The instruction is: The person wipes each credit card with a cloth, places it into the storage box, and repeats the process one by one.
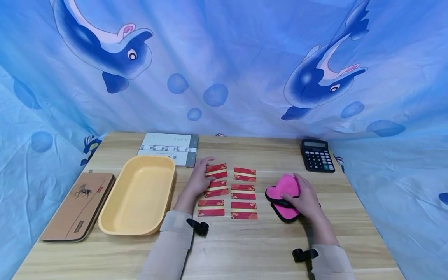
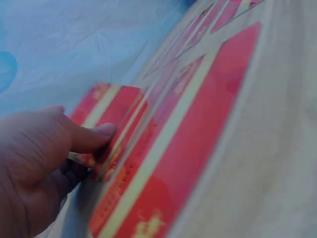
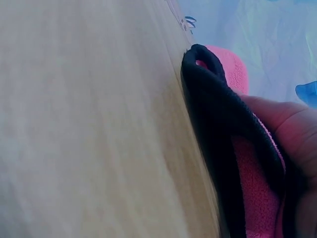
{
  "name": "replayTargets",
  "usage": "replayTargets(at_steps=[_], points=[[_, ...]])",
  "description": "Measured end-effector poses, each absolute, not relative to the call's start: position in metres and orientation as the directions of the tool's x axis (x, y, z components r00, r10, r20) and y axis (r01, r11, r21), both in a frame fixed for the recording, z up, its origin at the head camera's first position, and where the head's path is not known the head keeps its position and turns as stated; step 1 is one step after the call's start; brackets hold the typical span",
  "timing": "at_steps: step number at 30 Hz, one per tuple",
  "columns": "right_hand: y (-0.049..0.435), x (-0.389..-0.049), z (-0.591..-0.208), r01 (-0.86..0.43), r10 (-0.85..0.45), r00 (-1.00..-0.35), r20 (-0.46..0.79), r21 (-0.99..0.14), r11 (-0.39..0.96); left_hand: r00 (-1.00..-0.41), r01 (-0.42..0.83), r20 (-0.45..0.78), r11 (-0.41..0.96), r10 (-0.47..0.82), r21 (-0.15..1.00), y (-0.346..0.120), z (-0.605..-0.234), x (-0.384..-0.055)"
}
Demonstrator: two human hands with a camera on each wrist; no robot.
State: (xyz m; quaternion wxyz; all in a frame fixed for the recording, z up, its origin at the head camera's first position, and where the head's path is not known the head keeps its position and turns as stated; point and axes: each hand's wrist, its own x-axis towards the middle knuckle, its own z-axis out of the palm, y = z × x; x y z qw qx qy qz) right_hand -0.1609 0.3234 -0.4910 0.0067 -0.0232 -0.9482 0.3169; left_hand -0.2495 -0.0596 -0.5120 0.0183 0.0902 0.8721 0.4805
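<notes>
My left hand (image 1: pixel 198 179) is at the far card (image 1: pixel 218 170) of the left column of red cards with gold stripes. In the left wrist view, its thumb and fingers pinch this card (image 2: pixel 119 101), which looks slightly tilted. Nearer in that column lie a middle card (image 1: pixel 217 189) and a front card (image 1: pixel 211 208). The right column of similar cards (image 1: pixel 244 192) lies flat beside them. My right hand (image 1: pixel 306 198) grips a folded pink fleece piece with black edging (image 1: pixel 288 184). In the right wrist view, the folded fleece piece (image 3: pixel 255 193) touches the table; the fingers behind it are partly hidden.
A yellow tray (image 1: pixel 171 167) stands left of my left arm, with a brown wallet (image 1: pixel 78 206) beyond it. Behind the tray lies a grey-white booklet (image 1: pixel 168 147). A black calculator (image 1: pixel 317 155) lies at the back right of the wooden table (image 1: pixel 245 249). A blue dolphin curtain (image 1: pixel 241 58) hangs behind.
</notes>
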Motion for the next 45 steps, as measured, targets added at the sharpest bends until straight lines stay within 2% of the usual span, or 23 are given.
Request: replayTargets(at_steps=[7,14,20,26,28,31,35,40,45], points=[[0.324,-0.165,-0.492,0.113,0.113,-0.993,-0.043,-0.661,0.742,-0.993,0.113,0.11,0.423,0.033,0.899,-0.064,-0.513,-0.246],[0.327,-0.163,-0.492,0.126,0.15,-0.988,-0.029,-0.709,0.694,-0.996,0.07,0.086,0.349,-0.031,0.934,-0.059,-0.498,-0.234],[0.33,-0.161,-0.488,0.099,0.214,-0.976,0.032,-0.814,0.572,-0.999,0.033,0.035,0.231,-0.004,0.972,-0.045,-0.473,-0.218],[0.321,-0.157,-0.473,0.121,0.255,-0.967,-0.009,-0.896,0.427,-0.995,-0.055,-0.063,0.106,0.074,0.993,-0.034,-0.454,-0.201],[0.317,-0.155,-0.468,0.078,0.246,-0.969,0.014,-0.93,0.361,-0.993,-0.07,-0.077,0.088,0.088,0.994,-0.033,-0.449,-0.196],[0.309,-0.152,-0.46,-0.067,0.211,-0.97,0.118,-0.969,0.237,-0.991,-0.074,-0.08,0.061,0.107,0.995,-0.033,-0.44,-0.19],[0.295,-0.146,-0.445,-0.233,0.133,-0.956,0.261,-0.952,0.197,-0.987,-0.074,-0.074,0.006,0.142,0.997,-0.035,-0.429,-0.184],[0.274,-0.138,-0.429,-0.31,0.043,-0.942,0.333,-0.912,0.269,-0.982,-0.073,-0.062,-0.056,0.178,0.996,-0.037,-0.423,-0.178],[0.254,-0.133,-0.425,-0.417,-0.041,-0.893,0.449,-0.787,0.454,-0.984,-0.085,-0.068,-0.098,0.164,0.992,-0.037,-0.423,-0.175]])
